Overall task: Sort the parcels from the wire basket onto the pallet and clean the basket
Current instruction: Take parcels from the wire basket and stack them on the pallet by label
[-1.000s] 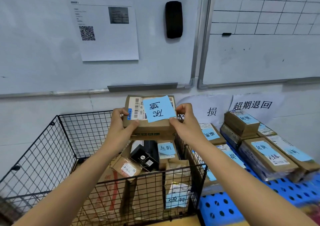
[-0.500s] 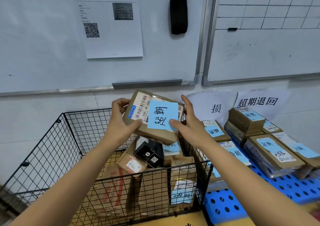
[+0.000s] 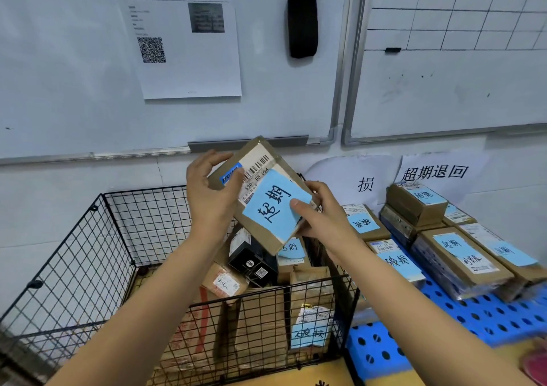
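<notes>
Now the parcel (image 3: 260, 165) is in the air above the far right corner of the wire basket (image 3: 88, 252), tilted, with its lower end toward the pallet (image 3: 488, 314). The left hand (image 3: 211, 196) holds the upper end, thumb on the face and fingers curled over the edge. The right hand (image 3: 322, 217) pinches the lower edge, its thumb pressing on the blue note (image 3: 273, 200).

I think the note is the weak place: if the thumb slides, the note may peel off, and then the parcel loses its category. The tilted box could also slip and fall on the parcels in the basket. The stack (image 3: 414, 202) at the pallet's far edge is already piled, so a careless placing may push it over.
</notes>
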